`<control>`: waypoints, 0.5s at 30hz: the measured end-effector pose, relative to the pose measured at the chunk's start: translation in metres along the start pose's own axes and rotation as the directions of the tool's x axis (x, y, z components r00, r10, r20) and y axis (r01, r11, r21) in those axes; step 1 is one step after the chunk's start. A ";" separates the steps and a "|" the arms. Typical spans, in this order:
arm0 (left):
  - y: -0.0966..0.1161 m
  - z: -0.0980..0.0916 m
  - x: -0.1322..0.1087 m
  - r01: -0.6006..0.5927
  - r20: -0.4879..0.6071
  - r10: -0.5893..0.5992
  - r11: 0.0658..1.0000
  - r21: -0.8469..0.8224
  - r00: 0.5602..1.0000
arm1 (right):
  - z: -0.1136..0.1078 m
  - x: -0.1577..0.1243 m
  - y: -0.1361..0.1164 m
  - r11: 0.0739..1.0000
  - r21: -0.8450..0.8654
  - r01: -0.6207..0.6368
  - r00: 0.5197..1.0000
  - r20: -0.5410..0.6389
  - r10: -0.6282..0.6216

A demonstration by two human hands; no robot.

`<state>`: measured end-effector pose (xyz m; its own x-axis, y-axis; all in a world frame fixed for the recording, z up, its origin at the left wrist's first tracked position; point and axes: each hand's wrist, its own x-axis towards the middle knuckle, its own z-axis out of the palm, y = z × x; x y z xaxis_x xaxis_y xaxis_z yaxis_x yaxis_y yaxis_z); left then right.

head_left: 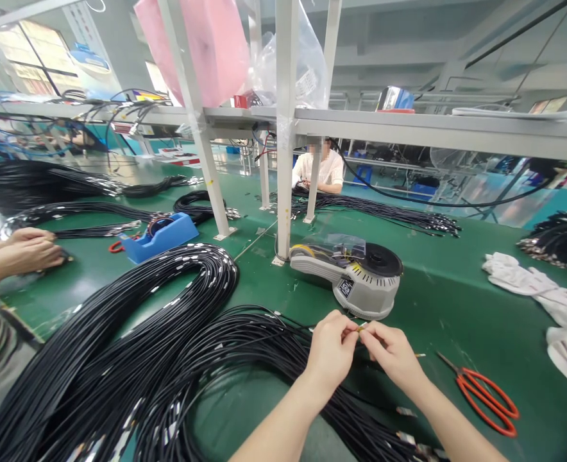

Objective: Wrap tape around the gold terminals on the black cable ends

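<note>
My left hand [330,350] and my right hand [393,351] meet low in the middle, both pinched on the end of a thin black cable [360,328] with a small yellowish tip. The cable runs from a big bundle of black cables [168,359] lying across the green table to my left. Just behind my hands stands a grey automatic tape dispenser [355,276].
Orange-handled scissors [488,394] lie to the right, white gloves [548,298] beyond them. A blue tape holder [161,236] sits at the left, next to a co-worker's hands [24,251]. Another person [319,170] sits across the table behind white frame posts [286,128]. More cable bundles [384,215] lie farther back.
</note>
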<state>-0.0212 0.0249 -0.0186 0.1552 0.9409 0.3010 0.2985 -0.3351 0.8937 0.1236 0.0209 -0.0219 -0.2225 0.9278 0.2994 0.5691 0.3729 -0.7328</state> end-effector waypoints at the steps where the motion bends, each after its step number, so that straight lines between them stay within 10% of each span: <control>1: 0.000 0.000 0.000 -0.002 -0.001 0.002 1.000 0.001 1.000 | 0.000 0.000 0.000 1.000 -0.002 -0.002 1.000 0.000 0.002; 15: 0.000 0.001 0.003 0.191 0.004 -0.212 0.876 -0.443 0.977 | 0.003 0.003 -0.003 0.995 0.088 -0.048 0.997 0.064 0.042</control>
<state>-0.0199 0.0278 -0.0176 0.0920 0.9903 0.1038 -0.1266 -0.0917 0.9877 0.1190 0.0229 -0.0207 -0.2484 0.9414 0.2284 0.5069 0.3272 -0.7975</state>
